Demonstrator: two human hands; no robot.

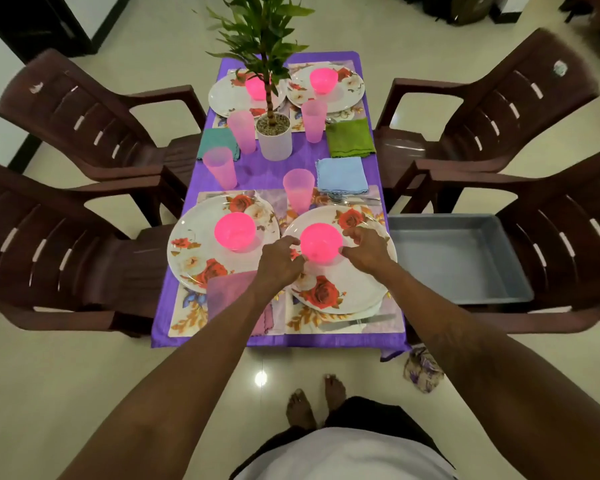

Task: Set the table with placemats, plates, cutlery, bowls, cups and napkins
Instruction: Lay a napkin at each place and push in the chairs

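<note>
Two hands are holding one pink bowl point(321, 244) between them in the head view. The left hand point(281, 263) is curling its fingers against the bowl's left side. The right hand point(364, 251) is curling round the right side, with its thumb tip touching the wall. The bowl is sitting near the middle of a flowered plate point(343, 292), the nearest one on the right. That plate is lying on a flowered placemat point(300, 320), and a knife point(357, 322) is lying on the mat just in front of the plate.

Just beyond the plate a pink cup point(298, 190) is standing upright, and a blue napkin point(342, 174) is lying folded beside it. To the left of the hands, a second plate point(187, 258) is carrying a second bowl point(235, 232). A purple napkin point(227, 294) is overlapping that plate's near edge, partly hidden under the left forearm.

A purple tablecloth point(274, 168) is covering the table. A potted plant point(274, 140) is standing well beyond the hands, in the middle of the table. To the right of the right hand, a grey tray point(465, 292) is resting on a chair point(568, 237) seat, apart from the table edge.
</note>
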